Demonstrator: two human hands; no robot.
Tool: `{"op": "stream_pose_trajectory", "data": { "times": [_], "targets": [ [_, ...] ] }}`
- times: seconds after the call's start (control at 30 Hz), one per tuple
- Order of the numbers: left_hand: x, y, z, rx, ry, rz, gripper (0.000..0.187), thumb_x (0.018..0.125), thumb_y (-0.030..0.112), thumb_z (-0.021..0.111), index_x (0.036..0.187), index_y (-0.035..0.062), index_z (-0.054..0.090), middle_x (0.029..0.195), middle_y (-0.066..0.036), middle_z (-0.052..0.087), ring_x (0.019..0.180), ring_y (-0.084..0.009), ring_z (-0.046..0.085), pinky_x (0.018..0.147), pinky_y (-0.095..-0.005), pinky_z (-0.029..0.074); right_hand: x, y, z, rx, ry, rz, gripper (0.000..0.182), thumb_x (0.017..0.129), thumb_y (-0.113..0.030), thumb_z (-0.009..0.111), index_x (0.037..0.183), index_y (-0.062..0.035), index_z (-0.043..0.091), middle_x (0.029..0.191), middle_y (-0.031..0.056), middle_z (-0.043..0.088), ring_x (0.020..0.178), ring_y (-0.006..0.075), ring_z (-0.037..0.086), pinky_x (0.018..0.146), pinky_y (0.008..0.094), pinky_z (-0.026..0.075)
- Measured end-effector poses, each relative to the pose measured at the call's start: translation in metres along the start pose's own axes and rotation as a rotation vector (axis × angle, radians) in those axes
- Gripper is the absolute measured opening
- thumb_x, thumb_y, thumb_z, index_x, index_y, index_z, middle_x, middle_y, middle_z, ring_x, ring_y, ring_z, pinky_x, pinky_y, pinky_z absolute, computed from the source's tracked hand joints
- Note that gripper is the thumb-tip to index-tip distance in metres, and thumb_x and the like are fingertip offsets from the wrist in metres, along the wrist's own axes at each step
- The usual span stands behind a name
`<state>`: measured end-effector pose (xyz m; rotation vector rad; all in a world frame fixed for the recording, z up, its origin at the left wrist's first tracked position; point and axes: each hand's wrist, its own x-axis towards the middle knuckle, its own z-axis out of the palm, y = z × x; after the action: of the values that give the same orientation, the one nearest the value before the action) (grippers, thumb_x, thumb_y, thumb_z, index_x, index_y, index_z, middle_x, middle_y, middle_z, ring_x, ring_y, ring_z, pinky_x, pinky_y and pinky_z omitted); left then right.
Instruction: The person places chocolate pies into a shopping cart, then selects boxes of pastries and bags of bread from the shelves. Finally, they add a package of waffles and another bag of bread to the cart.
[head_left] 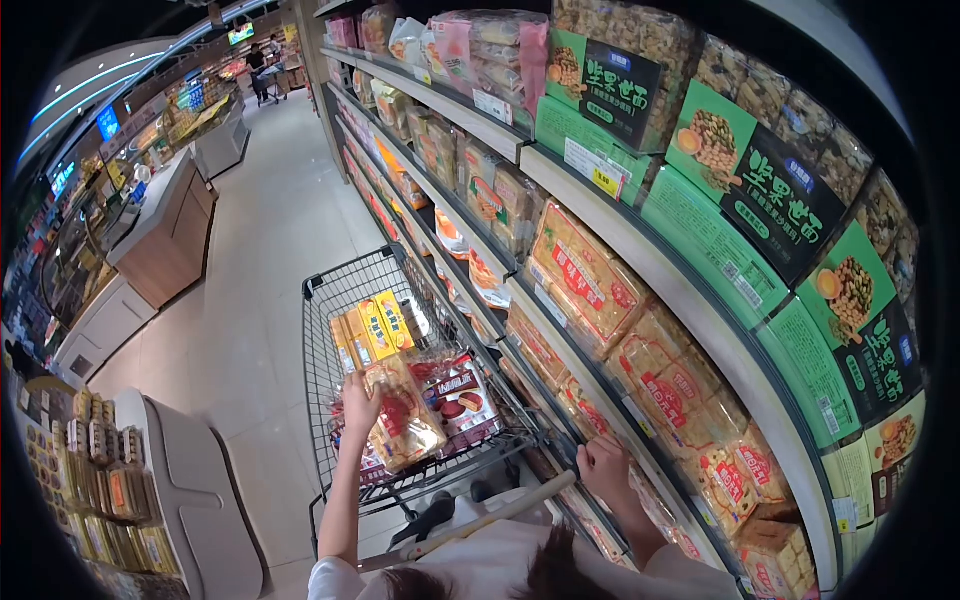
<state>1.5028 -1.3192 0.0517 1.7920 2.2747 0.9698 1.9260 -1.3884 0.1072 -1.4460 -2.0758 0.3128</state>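
My left hand (pixel 362 402) is closed on the left edge of a clear plastic pack of pale pastry (pixel 405 415) with red print. The pack is inside a black wire shopping cart (pixel 318 345), on top of other goods. Beside it lies a dark red and white snack package (pixel 470 400); yellow boxes (pixel 382 325) sit farther forward. My right hand (pixel 604 466) is curled with nothing visible in it, between the cart handle (pixel 540 497) and the shelf. The undersides of its fingers are hidden.
Tall shelves (pixel 690 265) run along the right, holding green and black snack packs (pixel 745 190) and pastry packs (pixel 665 385). A rounded display stand (pixel 200 480) is at left. A wooden counter (pixel 165 240) borders the tiled aisle (pixel 270 190), where a person (pixel 260 70) stands far off.
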Motion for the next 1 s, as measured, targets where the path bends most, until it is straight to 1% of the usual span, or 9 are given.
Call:
{"op": "stream_pose_trajectory", "data": {
  "times": [0.03,0.2,0.33,0.4,0.43,0.53,0.63,0.83,1.0],
  "targets": [
    [0.022,0.028,0.0,-0.072,0.025,0.085,0.034,0.074,0.017,0.057,0.098,-0.0036,0.047,0.092,-0.022,0.052,0.08,-0.0366,0.051,0.074,-0.0415,0.04,0.017,-0.006,-0.013,-0.013,0.117,-0.065,0.021,0.069,-0.008,0.057,0.053,-0.0051,0.043,0.054,0.0078,0.046,0.058,0.0277,0.049,0.06,0.035,0.039],
    [0.115,0.172,0.018,-0.572,-0.23,0.18,0.031,0.078,0.013,0.052,0.105,-0.0022,0.047,0.102,-0.015,0.055,0.097,-0.0229,0.053,0.077,-0.0303,0.044,0.097,-0.038,-0.084,0.005,0.407,-0.123,0.01,0.072,-0.009,0.057,0.07,-0.0034,0.049,0.073,0.0125,0.052,0.069,0.0292,0.051,0.066,0.0378,0.04],
    [0.149,0.248,0.051,-0.572,-0.274,0.389,0.043,0.07,0.007,0.053,0.11,-0.0037,0.042,0.105,-0.021,0.051,0.101,-0.0331,0.049,0.087,-0.0366,0.038,0.147,-0.044,-0.107,-0.242,0.413,0.018,0.03,0.074,-0.02,0.058,0.095,-0.0006,0.049,0.094,0.0195,0.053,0.087,0.0351,0.051,0.077,0.039,0.04],
    [0.165,0.261,0.081,-0.615,-0.247,0.392,0.049,0.066,0.004,0.053,0.112,-0.0047,0.039,0.11,-0.023,0.048,0.106,-0.0337,0.045,0.09,-0.0356,0.035,0.159,-0.038,-0.107,-0.394,0.27,0.248,0.048,0.076,-0.025,0.057,0.113,0.0016,0.043,0.106,0.0232,0.05,0.099,0.0377,0.047,0.083,0.039,0.038],
    [0.171,0.268,0.09,-0.621,-0.246,0.379,0.05,0.066,0.004,0.053,0.114,-0.0033,0.038,0.112,-0.022,0.047,0.106,-0.0326,0.046,0.09,-0.0353,0.036,0.166,-0.028,-0.106,-0.459,0.192,0.213,0.063,0.076,-0.034,0.056,0.121,0.0049,0.033,0.115,0.0271,0.042,0.105,0.04,0.041,0.088,0.0395,0.035],
    [0.179,0.281,0.108,-0.675,-0.298,0.307,0.055,0.064,0.001,0.052,0.117,-0.0014,0.037,0.115,-0.02,0.045,0.109,-0.0299,0.044,0.092,-0.0335,0.035,0.176,-0.022,-0.105,-0.506,0.013,0.27,0.062,0.075,-0.033,0.058,0.119,0.0048,0.035,0.116,0.0272,0.041,0.106,0.0396,0.041,0.09,0.04,0.034],
    [0.185,0.287,0.122,-0.714,-0.375,0.234,0.059,0.063,0.002,0.052,0.119,-0.0004,0.036,0.117,-0.018,0.045,0.112,-0.0277,0.042,0.093,-0.032,0.033,0.18,-0.011,-0.107,-0.401,0.061,0.196,0.07,0.072,-0.038,0.061,0.12,0.0048,0.033,0.119,0.0267,0.038,0.109,0.0384,0.038,0.092,0.0391,0.031],
    [0.196,0.286,0.148,-0.864,-0.283,0.093,0.055,0.061,0.007,0.057,0.114,0.0,0.043,0.105,-0.017,0.053,0.098,-0.0249,0.052,0.085,-0.0293,0.039,0.193,0.012,-0.095,-0.43,-0.004,0.318,0.077,0.066,-0.038,0.066,0.121,0.0044,0.032,0.122,0.0259,0.037,0.112,0.0369,0.037,0.094,0.038,0.03],
    [0.196,0.275,0.144,-1.001,-0.478,-0.003,0.055,0.059,0.003,0.057,0.112,0.0037,0.045,0.097,-0.011,0.055,0.091,-0.0199,0.053,0.078,-0.0272,0.042,0.201,0.009,-0.08,-0.444,-0.022,0.399,0.079,0.063,-0.037,0.068,0.121,0.0017,0.031,0.119,0.0231,0.04,0.109,0.0347,0.04,0.09,0.0387,0.033]
  ]
}}
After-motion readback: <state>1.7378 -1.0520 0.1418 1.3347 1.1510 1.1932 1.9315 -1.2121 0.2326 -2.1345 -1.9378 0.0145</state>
